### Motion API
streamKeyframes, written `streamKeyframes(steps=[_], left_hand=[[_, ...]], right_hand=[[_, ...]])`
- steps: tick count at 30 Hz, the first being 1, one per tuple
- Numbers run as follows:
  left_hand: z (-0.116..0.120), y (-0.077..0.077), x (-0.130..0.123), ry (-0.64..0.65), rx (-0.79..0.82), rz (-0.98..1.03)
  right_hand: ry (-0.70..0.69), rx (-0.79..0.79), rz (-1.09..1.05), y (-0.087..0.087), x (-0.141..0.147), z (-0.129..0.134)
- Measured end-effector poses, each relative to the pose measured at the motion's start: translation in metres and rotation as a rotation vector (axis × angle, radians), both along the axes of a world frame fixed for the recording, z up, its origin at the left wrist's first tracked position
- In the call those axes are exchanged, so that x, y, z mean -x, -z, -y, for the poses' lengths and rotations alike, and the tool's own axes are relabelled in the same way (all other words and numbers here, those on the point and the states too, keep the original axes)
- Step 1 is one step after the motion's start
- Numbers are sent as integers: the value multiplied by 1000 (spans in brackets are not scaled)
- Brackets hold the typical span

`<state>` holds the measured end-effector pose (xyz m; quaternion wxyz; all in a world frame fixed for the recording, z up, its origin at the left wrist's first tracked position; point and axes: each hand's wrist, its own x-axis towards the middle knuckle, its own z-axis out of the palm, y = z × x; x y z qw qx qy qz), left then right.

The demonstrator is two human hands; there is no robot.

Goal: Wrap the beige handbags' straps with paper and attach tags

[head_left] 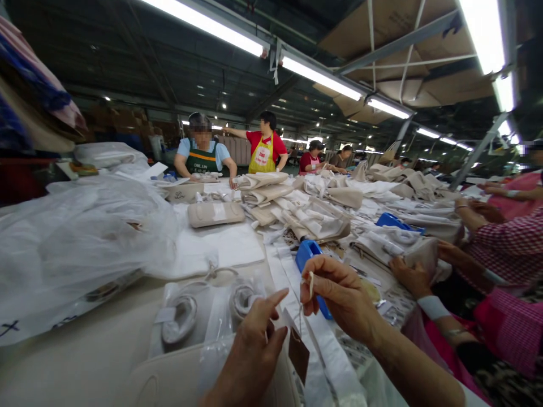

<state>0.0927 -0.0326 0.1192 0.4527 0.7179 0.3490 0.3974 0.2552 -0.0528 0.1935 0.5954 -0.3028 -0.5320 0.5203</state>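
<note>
My right hand (339, 291) pinches the light cord (311, 284) of a hang tag between thumb and fingers. The brown hang tag (298, 355) dangles below it on a thin string. My left hand (250, 347) is just to the left of the tag, index finger stretched out and thumb apart, with nothing seen in it. Beneath that hand lies a beige bag (182, 370) with clear plastic over part of it. Its handles are coiled in white wrapping (180, 319) on the far side.
A blue tape dispenser (306, 252) stands behind my right hand. A large plastic bag (85, 243) fills the left side, and a pile of beige bags (271, 192) lies mid-table. Co-workers stand across the table; a co-worker's hands (413, 277) hold a bag close on my right.
</note>
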Motion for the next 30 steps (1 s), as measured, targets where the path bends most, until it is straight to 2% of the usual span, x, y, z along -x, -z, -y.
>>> streamKeyframes(steps=[4,7,8,12,13,15,18,19,21,24,26,30], left_hand=[[-1,-7,-9,138,-78,46],[-2,0,-10,103,-232,56],[-2,3,-9,41,-340,16],[-1,13,-3,-341,-901,-256],[0,13,-3,-413,-986,-325],[-1,10,-4,-490,-1035,-454],[-4,4,-7,-514,-907,-598],[-6,2,-8,-477,-827,-625],[-8,-1,-7,-304,-615,-647],[-7,-12,1,-37,-261,-534],[-4,-23,7,48,-73,-389],[1,-42,10,160,64,-188]], right_hand=[[-22,6,-12,0,1,1],[-12,3,-19,-2,-1,2],[-2,3,-21,-2,-1,3],[50,-5,-39,-3,-2,4],[60,-4,-42,-3,0,5],[66,6,-44,-1,3,6],[55,28,-43,1,8,7],[53,32,-41,1,9,7],[57,35,-39,0,9,6],[61,29,-32,-2,7,6],[65,29,-23,-2,6,5],[80,40,-8,-1,7,4]])
